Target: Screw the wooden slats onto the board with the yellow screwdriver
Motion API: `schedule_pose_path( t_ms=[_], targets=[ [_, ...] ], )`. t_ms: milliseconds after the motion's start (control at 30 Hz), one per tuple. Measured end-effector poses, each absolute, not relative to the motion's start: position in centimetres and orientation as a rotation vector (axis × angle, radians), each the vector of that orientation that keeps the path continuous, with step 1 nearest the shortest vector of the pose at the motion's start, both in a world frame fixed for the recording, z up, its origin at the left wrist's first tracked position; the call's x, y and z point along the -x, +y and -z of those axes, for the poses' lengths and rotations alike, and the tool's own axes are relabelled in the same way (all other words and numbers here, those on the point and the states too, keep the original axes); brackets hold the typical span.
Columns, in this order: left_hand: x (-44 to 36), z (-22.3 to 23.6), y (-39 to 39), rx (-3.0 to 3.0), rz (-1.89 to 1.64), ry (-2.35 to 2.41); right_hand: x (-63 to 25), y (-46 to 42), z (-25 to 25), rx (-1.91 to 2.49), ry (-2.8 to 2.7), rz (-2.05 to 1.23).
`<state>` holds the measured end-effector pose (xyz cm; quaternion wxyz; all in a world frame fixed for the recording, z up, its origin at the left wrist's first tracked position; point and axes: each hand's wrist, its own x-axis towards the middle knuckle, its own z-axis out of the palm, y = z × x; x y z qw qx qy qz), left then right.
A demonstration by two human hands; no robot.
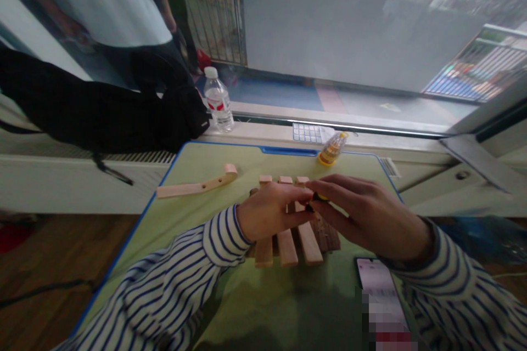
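Note:
Over a small wooden assembly of pale slats [287,247], my left hand [267,211] and my right hand [364,214] meet with bent fingers. Between the right fingertips is a small black and yellow object [321,196], mostly covered, so its kind is unclear. The left thumb and fingers are pinched against its dark end, right beside the right fingertips. Dark brown ridged strips [328,235] lie under the slats, which run side by side with short raised ends at the back. A curved pale wooden piece [201,185] with dark holes lies apart on the left.
The green table [230,307] has a blue rim. A bottle with a yellow base [331,149] stands at its back right, and a phone [381,290] lies by my right forearm. A water bottle [218,101] and black bag [164,112] are on the sill. A person stands beyond.

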<state>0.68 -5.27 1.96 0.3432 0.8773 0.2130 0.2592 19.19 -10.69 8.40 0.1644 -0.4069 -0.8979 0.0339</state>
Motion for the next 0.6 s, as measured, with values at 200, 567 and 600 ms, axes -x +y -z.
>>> schedule_pose_path(
  t_ms=[200,567,600],
  targets=[
    [-0.71,-2.01,-5.31,-2.26,-0.721,0.582,-19.02,-10.76,-8.62,1.164,-2.57,-0.093],
    [-0.52,-2.04,-5.3,-2.318,-0.67,0.579,-19.07,-10.95,-8.65,1.135,-2.601,-0.084],
    [-0.5,-2.1,-5.28,-2.322,-0.66,0.561,-19.05,-10.94,-8.58,1.141,-2.596,-0.082]
  ],
)
